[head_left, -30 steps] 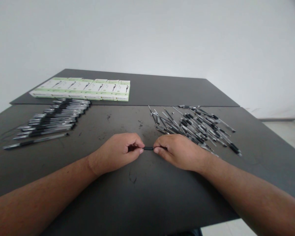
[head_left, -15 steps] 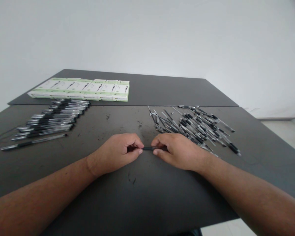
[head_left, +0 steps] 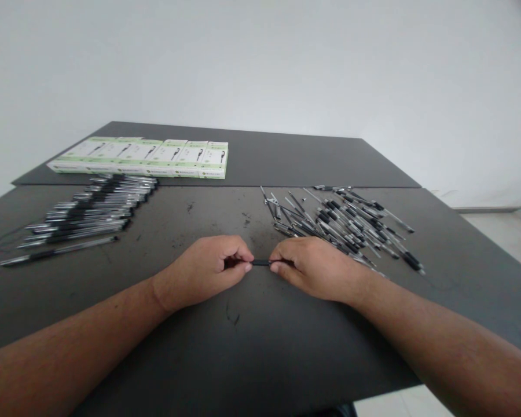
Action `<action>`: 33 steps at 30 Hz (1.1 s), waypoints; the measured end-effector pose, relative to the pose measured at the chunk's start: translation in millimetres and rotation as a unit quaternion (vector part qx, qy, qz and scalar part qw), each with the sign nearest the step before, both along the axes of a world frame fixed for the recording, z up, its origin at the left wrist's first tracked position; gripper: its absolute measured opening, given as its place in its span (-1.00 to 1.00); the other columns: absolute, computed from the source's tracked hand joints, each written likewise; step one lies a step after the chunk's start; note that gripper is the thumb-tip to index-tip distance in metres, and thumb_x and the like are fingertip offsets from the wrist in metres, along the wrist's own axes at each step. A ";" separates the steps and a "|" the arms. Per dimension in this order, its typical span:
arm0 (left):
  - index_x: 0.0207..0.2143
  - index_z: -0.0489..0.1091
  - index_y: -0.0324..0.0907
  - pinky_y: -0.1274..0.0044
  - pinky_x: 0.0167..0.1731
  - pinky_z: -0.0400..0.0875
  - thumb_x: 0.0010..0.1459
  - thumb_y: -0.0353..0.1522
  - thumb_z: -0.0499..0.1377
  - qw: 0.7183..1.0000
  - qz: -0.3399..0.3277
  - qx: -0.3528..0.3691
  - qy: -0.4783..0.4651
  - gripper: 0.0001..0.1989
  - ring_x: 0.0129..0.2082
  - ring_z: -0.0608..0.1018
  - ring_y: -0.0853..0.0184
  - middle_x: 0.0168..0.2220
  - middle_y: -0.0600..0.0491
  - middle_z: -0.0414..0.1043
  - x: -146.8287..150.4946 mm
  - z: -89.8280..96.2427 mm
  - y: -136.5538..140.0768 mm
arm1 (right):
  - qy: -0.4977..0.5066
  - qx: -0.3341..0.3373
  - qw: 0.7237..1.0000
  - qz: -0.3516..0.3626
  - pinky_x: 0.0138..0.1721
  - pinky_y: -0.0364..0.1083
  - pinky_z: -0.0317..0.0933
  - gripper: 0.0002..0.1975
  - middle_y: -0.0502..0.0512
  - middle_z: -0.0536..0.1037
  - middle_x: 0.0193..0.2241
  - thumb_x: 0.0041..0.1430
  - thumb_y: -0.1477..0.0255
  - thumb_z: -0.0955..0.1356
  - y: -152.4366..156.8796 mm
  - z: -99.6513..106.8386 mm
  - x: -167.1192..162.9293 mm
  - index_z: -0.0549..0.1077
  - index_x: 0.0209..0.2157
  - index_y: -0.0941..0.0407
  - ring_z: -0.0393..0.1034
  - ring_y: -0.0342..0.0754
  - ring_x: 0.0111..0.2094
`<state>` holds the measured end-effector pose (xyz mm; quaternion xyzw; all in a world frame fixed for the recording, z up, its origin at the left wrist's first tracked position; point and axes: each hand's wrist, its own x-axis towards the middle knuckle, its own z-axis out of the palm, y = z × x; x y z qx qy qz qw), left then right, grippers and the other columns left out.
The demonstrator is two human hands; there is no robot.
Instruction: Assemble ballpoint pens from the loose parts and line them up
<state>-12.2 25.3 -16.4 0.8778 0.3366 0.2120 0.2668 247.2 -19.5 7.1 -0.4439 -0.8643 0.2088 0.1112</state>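
Observation:
My left hand [head_left: 212, 263] and my right hand [head_left: 315, 266] face each other low over the near part of the table. Between their pinched fingertips runs a pen [head_left: 261, 263], of which only a short black stretch shows. Fingers cover both its ends. Just beyond my right hand lies a loose heap of pen parts [head_left: 351, 223], with clear barrels, black grips and thin refills. To the left of my left hand, pens [head_left: 91, 208] with black grips lie in a slanting row, and a single pen [head_left: 58, 251] sits nearest to me.
White and green boxes [head_left: 143, 156] with a pen printed on them stand in a row at the back left. Dark smudges mark the grey table [head_left: 226, 359]. A pale wall [head_left: 260, 63] rises behind the table's far edge.
My right fingertips have shifted very slightly along the pen and closed in around its right end. My left hand holds the same place.

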 end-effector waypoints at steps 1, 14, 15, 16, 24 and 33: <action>-0.27 0.56 -0.09 0.55 -0.35 0.39 0.22 -0.33 0.22 1.000 0.000 0.000 0.000 -0.90 -0.36 0.63 0.39 -0.34 0.16 0.64 0.0 -0.3 0.1 | -0.003 0.002 1.000 0.007 -0.10 -0.03 0.28 -0.76 0.13 0.68 -0.20 0.45 0.38 0.30 -0.1 0.3 0.0 0.61 -0.09 0.12 0.56 0.03 -0.15; -0.27 0.56 -0.10 0.54 -0.34 0.42 0.23 -0.32 0.21 1.000 0.003 -0.012 0.009 -0.88 -0.35 0.64 0.36 -0.33 0.13 0.65 0.2 2.0 -0.9 | 0.022 -0.007 1.000 -0.008 -0.10 -0.05 0.29 -0.79 0.11 0.69 -0.16 0.42 0.39 0.34 0.2 1.7 -0.6 0.59 -0.04 0.11 0.56 0.00 -0.16; -0.27 0.56 -0.09 0.54 -0.34 0.42 0.23 -0.32 0.21 1.000 0.002 -0.010 0.010 -0.88 -0.35 0.64 0.35 -0.34 0.13 0.64 0.3 2.1 -0.7 | 0.030 -0.012 0.999 -0.021 -0.12 -0.07 0.29 -0.81 0.09 0.69 -0.17 0.37 0.40 0.37 0.1 2.1 -0.6 0.59 -0.04 0.10 0.56 -0.01 -0.18; -0.27 0.56 -0.09 0.54 -0.35 0.41 0.23 -0.32 0.21 1.000 0.002 -0.009 0.011 -0.88 -0.35 0.64 0.35 -0.34 0.13 0.64 0.4 2.1 -0.5 | 0.033 -0.014 0.999 -0.030 -0.14 -0.08 0.29 -0.82 0.07 0.69 -0.19 0.34 0.41 0.40 0.0 2.4 -0.7 0.58 -0.05 0.09 0.56 -0.02 -0.20; -0.25 0.56 -0.09 0.54 -0.34 0.41 0.23 -0.31 0.22 1.000 0.002 -0.015 0.011 -0.89 -0.35 0.64 0.37 -0.33 0.14 0.64 -0.4 -0.2 0.5 | 0.015 -0.008 1.000 -0.004 -0.07 -0.04 0.29 -0.76 0.14 0.69 -0.14 0.45 0.37 0.31 0.4 1.5 0.1 0.59 -0.03 0.12 0.57 0.02 -0.12; -0.25 0.56 -0.09 0.55 -0.34 0.41 0.23 -0.31 0.21 1.000 0.005 -0.021 0.011 -0.88 -0.35 0.64 0.36 -0.33 0.13 0.65 -0.3 0.9 -0.4 | 0.008 -0.004 1.000 -0.002 -0.08 -0.05 0.29 -0.76 0.13 0.69 -0.16 0.45 0.38 0.31 -0.3 2.6 0.0 0.60 -0.04 0.12 0.56 0.01 -0.14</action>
